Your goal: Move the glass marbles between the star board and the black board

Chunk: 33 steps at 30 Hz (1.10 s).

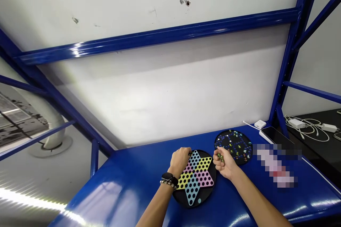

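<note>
Running this remotely, my right hand [225, 161] curled round some greenish marbles [220, 157], left hand [180, 160] at the upper-left edge of the star board [194, 175], can't tell if it's gripping, board flat on the blue table [133, 170], marble tray [239, 162] just beyond

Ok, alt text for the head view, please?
The left hand is at the far edge of a round star-patterned board; the right hand holds greenish marbles beside it. A dark marble-strewn tray lies beyond, on the blue table.
</note>
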Motion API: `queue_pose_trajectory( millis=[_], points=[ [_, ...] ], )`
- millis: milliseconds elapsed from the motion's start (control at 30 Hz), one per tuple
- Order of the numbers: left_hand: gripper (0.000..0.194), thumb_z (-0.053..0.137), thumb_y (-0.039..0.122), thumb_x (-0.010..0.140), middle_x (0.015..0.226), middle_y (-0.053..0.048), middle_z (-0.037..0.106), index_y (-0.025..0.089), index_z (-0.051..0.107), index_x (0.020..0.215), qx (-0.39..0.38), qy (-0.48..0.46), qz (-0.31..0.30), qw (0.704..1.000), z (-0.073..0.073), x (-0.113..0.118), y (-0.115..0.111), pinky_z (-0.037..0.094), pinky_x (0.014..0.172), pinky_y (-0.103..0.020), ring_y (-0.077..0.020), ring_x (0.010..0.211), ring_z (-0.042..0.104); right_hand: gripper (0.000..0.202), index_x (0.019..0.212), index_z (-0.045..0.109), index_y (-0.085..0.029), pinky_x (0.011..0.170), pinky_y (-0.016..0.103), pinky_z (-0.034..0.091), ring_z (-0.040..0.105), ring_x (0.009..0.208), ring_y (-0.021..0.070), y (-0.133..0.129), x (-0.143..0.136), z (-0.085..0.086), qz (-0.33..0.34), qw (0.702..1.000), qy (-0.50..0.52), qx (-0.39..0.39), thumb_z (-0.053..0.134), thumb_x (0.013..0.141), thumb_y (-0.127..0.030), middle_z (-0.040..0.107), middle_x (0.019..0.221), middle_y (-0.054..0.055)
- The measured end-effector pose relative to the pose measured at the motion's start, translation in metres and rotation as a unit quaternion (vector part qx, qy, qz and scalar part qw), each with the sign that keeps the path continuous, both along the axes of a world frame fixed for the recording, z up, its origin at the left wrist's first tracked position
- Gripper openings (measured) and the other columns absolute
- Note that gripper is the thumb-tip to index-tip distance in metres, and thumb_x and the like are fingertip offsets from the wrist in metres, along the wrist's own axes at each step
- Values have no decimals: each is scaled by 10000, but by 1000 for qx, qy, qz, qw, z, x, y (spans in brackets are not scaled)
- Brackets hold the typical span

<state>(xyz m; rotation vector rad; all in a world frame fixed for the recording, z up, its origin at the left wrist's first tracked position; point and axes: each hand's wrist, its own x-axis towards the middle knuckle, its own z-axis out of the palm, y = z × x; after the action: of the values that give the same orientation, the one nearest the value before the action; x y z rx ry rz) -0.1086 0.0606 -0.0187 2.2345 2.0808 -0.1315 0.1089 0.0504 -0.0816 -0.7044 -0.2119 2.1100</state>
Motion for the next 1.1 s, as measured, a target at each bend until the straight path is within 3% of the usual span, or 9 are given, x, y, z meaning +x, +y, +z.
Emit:
queue_pose_trajectory(
  millis=[300, 600, 967, 1100],
  points=[
    [352, 475, 86, 924, 1115, -68, 721, 264, 704, 1125, -21, 12, -63, 998, 4, 2, 4, 511, 736, -256, -201, 937, 712, 306, 695, 574, -158, 355, 155, 86, 217, 351, 21, -1, 0, 5, -11, 1000, -14, -4, 547, 927, -358, 493, 510, -48],
    [250, 535, 128, 910, 1044, -133, 755, 206, 754, 1001, -49, 45, -57, 996, 5, 3, 9, 540, 763, -320, -271, 932, 737, 346, 689, 575, -155, 360, 161, 86, 218, 350, 21, -2, -1, 8, -16, 1000, -18, -2, 494, 958, -357, 490, 517, -44],
    [252, 476, 170, 954, 973, -127, 751, 198, 726, 972, -39, 12, -48, 998, -2, -1, 7, 501, 660, -288, -247, 811, 736, 319, 697, 565, -164, 363, 165, 91, 221, 352, 23, 1, 0, 5, -9, 1000, -17, 7, 542, 931, -379, 488, 519, -51],
    [252, 459, 227, 968, 963, -126, 741, 196, 706, 1005, -17, -24, -44, 999, 3, -8, 5, 479, 638, -281, -239, 794, 722, 323, 699, 569, -164, 358, 162, 92, 223, 349, 24, 2, 0, 4, -14, 1000, -16, 4, 526, 939, -376, 489, 520, -49]
  ],
)
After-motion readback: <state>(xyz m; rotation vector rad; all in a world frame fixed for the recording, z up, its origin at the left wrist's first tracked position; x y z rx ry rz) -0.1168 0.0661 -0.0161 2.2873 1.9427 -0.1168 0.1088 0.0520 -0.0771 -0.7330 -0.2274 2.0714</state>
